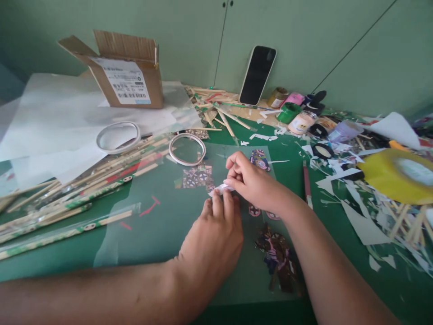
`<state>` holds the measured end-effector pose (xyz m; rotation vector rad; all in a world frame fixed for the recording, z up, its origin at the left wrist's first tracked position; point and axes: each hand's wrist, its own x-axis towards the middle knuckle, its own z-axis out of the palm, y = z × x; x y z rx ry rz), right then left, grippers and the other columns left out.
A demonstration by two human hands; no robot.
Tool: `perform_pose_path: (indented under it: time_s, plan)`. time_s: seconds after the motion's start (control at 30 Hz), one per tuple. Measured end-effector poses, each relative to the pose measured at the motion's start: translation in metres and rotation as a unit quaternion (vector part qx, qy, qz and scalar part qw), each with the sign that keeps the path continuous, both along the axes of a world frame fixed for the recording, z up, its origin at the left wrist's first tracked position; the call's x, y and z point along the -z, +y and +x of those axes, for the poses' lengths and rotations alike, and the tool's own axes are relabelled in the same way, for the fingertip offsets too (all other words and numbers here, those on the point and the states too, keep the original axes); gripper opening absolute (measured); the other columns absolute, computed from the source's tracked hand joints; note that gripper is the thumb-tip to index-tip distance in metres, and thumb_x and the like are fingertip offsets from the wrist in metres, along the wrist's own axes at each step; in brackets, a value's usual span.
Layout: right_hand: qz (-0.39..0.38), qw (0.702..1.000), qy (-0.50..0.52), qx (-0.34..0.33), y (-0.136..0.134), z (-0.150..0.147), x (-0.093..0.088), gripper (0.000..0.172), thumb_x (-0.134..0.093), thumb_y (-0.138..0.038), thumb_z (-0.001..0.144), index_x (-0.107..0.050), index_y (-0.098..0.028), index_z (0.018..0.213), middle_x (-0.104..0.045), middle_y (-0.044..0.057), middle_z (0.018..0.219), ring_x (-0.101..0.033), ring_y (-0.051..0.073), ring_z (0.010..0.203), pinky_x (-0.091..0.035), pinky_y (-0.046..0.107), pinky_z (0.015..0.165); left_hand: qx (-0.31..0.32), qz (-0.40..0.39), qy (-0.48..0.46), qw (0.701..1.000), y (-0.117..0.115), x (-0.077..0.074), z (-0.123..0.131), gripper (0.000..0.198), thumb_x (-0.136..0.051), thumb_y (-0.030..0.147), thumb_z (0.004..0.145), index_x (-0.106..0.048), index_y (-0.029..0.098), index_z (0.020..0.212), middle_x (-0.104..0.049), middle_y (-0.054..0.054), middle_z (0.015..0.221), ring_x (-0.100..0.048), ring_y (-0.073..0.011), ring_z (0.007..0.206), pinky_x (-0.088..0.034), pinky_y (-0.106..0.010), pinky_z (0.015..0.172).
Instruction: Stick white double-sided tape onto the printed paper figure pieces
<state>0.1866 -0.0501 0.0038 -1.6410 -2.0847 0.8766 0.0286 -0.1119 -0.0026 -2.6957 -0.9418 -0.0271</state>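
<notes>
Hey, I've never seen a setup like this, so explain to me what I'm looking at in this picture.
There's no machine here, just a person's two bare hands. The single picture comes from a camera worn on their head, looking forward and down, so the arms reach in from the bottom and sides.

The left hand has its fingertips on a small white strip. The right hand is at the strip too, though whether it grips it is hard to tell.

Beneath them, a clear sheet lies on a green surface. To the left are sticks; behind, a box and a leaning phone. To the right are jars, paper scraps and a yellow roll.
</notes>
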Motion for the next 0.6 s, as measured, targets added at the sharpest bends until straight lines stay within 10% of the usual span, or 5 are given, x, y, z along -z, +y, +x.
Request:
perform_pose_path:
  time_s: [0.6]
  plan:
    - [0.002,1.000,-0.027,0.004,-0.0013,-0.0010,-0.0024,0.017,-0.048,-0.020,0.087,-0.036,-0.026,0.097,-0.050,-0.004,0.075,-0.052,0.015,0.069,-0.040,0.028,0.065,0.002,-0.007,-0.029,1.000,0.0027,0.0004,-0.0024,0.049,-0.042,0.014,0.086,-0.058,-0.003,0.129,-0.059,-0.029,0.129,-0.063,-0.0353,0.116,-0.058,-0.040,0.090]
